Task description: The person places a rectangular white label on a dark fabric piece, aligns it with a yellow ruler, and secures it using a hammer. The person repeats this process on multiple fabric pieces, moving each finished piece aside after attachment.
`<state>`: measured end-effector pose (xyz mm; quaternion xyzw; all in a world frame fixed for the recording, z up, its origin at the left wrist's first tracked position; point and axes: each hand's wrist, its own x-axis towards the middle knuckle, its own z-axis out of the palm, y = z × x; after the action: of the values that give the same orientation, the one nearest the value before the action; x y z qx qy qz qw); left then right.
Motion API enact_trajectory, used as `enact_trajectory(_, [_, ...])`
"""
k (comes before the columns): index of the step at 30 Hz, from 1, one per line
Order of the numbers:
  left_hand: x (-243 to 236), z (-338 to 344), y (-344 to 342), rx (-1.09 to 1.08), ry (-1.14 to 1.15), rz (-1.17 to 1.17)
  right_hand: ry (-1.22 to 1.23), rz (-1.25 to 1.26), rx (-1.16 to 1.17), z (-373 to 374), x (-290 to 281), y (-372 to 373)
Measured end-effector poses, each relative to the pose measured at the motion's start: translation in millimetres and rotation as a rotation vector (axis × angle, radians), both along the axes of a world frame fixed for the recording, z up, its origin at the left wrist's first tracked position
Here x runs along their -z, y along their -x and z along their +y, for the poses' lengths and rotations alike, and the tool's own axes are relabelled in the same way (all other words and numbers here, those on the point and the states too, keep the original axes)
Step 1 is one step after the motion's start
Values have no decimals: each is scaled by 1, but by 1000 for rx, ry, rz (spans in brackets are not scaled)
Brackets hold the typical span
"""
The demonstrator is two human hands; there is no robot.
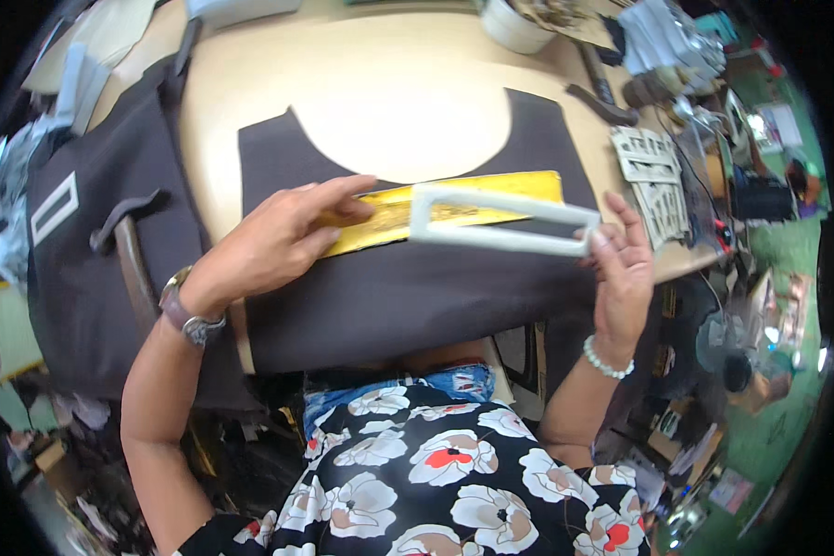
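My right hand point(623, 269) pinches one short end of a white rectangular frame point(500, 242) with a long open slot. The frame hovers, slightly blurred, over a worn yellow strip point(387, 221). That strip lies across a dark brown piece of sheet material point(398, 306) with a wide curved cutout at its far edge. My left hand point(273, 227) is at the strip's left end, fingers apart; whether they touch the strip I cannot tell for sure.
At left, a hammer point(132, 250) lies on another dark sheet point(65, 306) bearing a white rectangular frame point(56, 208). A white tub point(514, 26), a second hammer point(602, 93) and pale slotted pieces point(651, 181) are on the far right of the wooden table point(380, 65).
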<state>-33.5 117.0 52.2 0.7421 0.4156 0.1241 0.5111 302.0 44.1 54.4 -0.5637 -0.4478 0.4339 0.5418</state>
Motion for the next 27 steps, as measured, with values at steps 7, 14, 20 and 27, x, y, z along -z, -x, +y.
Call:
enact_trajectory(7, [12,-5,7,20,-116,-1,223,-101,-136,4,21,38])
enact_trajectory(14, [13,-14,2,11,-264,54,229,-152,-83,5,25,40])
enact_trajectory(20, [14,-18,-4,-13,-371,84,237,-147,-61,4,23,43])
enact_trajectory(27, [10,-22,-12,-29,-435,94,222,-153,-27,2,24,47])
